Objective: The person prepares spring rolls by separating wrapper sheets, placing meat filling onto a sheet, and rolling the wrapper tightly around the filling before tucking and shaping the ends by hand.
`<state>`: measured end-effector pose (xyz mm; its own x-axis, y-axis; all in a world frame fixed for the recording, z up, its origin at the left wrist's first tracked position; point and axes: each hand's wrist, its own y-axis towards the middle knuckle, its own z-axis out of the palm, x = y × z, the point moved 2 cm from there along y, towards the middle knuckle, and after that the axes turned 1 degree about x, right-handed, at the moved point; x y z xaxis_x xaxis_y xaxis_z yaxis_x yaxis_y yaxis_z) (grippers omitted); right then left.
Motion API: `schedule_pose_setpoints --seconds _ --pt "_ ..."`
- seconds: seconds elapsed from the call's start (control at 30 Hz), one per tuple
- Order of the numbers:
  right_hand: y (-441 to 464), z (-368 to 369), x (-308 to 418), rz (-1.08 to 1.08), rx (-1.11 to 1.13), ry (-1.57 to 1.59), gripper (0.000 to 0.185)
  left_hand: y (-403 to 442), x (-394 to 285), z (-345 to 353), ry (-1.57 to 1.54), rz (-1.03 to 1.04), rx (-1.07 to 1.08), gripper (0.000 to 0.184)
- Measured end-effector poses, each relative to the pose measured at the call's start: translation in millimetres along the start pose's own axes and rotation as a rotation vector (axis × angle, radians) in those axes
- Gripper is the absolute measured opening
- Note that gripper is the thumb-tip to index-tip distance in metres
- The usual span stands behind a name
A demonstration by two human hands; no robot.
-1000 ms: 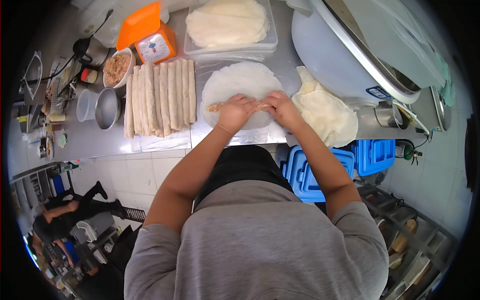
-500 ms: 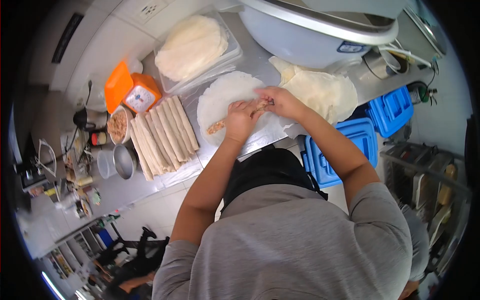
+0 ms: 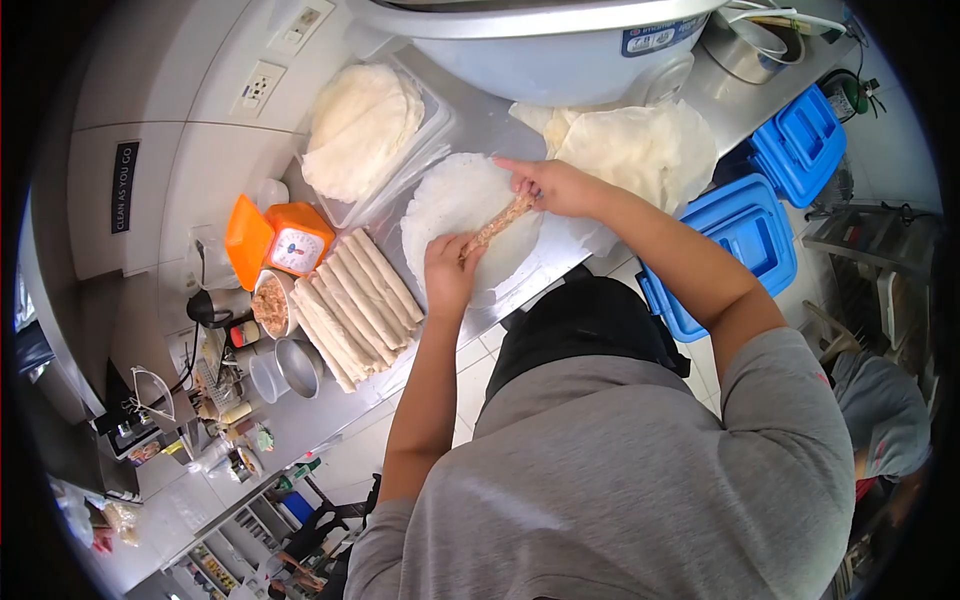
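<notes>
A round white wrapper (image 3: pixel 440 210) lies flat on the steel counter, with a thin strip of minced filling (image 3: pixel 499 226) laid diagonally across it. My left hand (image 3: pixel 450 264) is at the lower-left end of the strip, its fingers bent and pressed together on the filling. At the upper-right end, my right hand (image 3: pixel 548 187) has its thumb and fingers pinched on the filling, the index finger stretched out over the wrapper. Several long white rolls (image 3: pixel 360 305) lie side by side to the left. More loose wrappers (image 3: pixel 630 150) are piled on the right.
A tray (image 3: pixel 432 125) of stacked wrappers, an orange scale (image 3: pixel 298 240), a bowl of filling (image 3: pixel 272 303) and a metal bowl (image 3: pixel 298 366) stand left. A large tub (image 3: pixel 560 60) is behind. Blue lids (image 3: pixel 735 235) are below right; a co-worker (image 3: pixel 880 415) is at lower right.
The view has turned. My hands have moved apart along the filling, showing more of the strip between them. My right index finger is now extended. A co-worker has come into view at the right.
</notes>
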<state>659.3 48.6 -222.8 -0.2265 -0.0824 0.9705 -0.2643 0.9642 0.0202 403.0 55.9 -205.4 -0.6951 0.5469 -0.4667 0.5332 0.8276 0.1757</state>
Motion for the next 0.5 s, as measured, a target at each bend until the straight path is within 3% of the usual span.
schedule_pose_setpoints --seconds 0.1,0.2,0.3,0.4,0.5 --pt "4.2 -1.2 0.2 -0.024 0.027 -0.048 0.081 -23.2 18.6 -19.7 -0.014 -0.095 0.015 0.028" --pt "11.6 -1.0 18.3 0.15 0.13 -0.134 0.07 -36.5 23.6 -25.5 -0.005 -0.117 -0.03 0.028" --pt "24.1 39.6 34.9 -0.361 0.05 -0.604 0.046 -38.6 22.9 -21.4 0.022 -0.104 -0.077 0.028" --pt "38.0 94.3 34.2 -0.3 0.197 -0.722 0.017 -38.4 28.9 -15.1 -0.031 -0.146 -0.091 0.027" --pt "46.3 104.2 27.6 -0.281 0.189 -0.608 0.01 -38.1 26.8 -24.7 -0.035 -0.198 -0.067 0.024"
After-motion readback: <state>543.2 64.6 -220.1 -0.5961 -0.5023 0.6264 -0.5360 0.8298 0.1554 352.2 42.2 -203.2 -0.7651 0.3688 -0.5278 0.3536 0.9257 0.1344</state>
